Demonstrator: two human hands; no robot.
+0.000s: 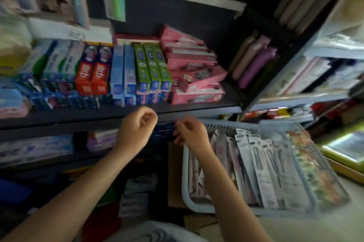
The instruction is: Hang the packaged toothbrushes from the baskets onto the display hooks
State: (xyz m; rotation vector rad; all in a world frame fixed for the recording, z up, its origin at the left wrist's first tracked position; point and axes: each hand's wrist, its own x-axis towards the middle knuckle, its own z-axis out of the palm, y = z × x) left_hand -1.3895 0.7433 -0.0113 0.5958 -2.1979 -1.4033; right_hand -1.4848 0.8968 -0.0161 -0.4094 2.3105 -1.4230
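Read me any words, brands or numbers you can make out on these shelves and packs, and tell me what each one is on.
None reads for certain; the picture is blurred.
Red and blue boxes: large white sideways lettering, unreadable.
Green boxes: blue logo, blurred.
Pink boxes: dark label, script unreadable.
Toothbrush packs in the basket: print too small.

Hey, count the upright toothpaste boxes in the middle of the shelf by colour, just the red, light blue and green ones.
Red boxes: 2
Light blue boxes: 2
Green boxes: 3
Total: 7
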